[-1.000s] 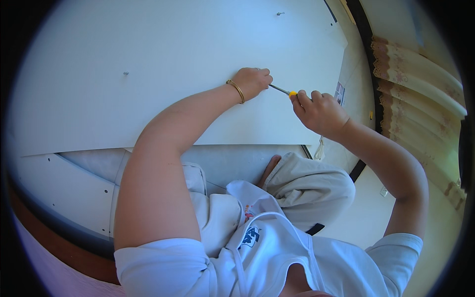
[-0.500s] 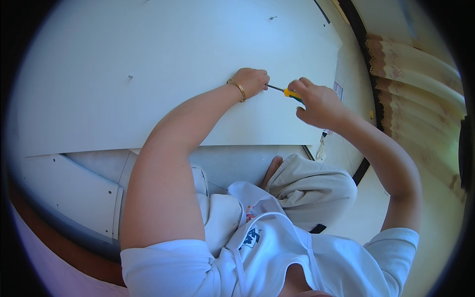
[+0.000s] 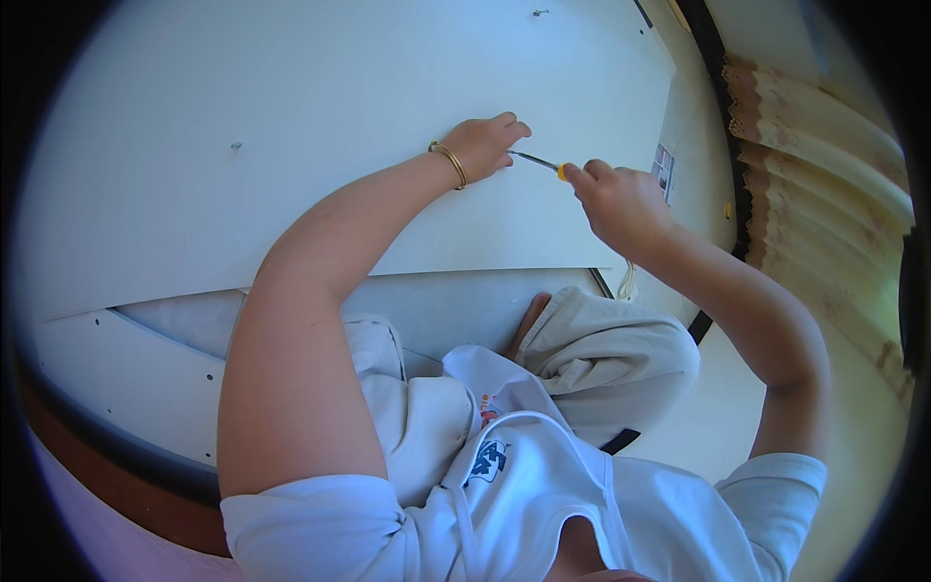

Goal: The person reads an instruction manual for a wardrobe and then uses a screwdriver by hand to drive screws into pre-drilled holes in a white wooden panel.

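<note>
A large white panel lies flat in front of me. My right hand is closed around the yellow handle of a screwdriver, whose dark shaft points left over the panel. Most of the handle is hidden in my fist. My left hand, with a gold bangle at its wrist, rests on the panel by the screwdriver's tip. Its fingers are apart, the thumb below the tip and the others above it. Whether a small screw sits at the tip is too small to tell.
Small metal fittings stand up from the panel, one at the left and one near the far edge. Another white board with holes lies at the lower left. A pale curtain hangs at the right, and a white cord lies near my knee.
My left fingers have loosened from a pinch and spread around the screwdriver's tip. My right hand has closed more fully over the handle. The view has shifted slightly.
</note>
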Motion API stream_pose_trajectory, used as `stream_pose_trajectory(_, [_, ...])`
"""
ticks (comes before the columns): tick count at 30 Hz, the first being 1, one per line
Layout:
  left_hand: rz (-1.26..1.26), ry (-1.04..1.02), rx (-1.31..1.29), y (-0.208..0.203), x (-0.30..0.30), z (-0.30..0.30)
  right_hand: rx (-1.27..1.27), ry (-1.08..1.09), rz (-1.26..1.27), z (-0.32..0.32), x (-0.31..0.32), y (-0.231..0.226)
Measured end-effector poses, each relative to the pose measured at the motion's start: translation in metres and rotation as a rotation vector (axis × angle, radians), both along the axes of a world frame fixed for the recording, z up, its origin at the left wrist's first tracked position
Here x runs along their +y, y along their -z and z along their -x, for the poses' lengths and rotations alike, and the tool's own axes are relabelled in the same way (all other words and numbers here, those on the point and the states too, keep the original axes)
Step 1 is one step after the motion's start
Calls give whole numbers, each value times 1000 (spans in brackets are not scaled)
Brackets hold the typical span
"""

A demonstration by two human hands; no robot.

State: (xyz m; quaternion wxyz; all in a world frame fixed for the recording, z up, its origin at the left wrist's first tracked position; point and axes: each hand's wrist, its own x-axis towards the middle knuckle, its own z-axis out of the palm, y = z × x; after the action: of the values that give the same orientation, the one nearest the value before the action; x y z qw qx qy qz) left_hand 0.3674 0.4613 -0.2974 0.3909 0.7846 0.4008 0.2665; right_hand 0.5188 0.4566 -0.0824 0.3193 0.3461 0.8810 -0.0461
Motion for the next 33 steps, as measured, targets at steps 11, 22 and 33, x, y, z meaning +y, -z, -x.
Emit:
stream_pose_trajectory(11, [-87, -3, 147, 0, 1, -5, 85, 569, 218, 5, 16, 2])
stream_pose_trajectory(22, [-210, -150, -49, -3, 8, 21, -303, -626, -164, 15, -11, -10])
stream_pose_trajectory(33, [-213, -510, 455, -18, 124, 113, -195, -222, 6, 30, -22, -20])
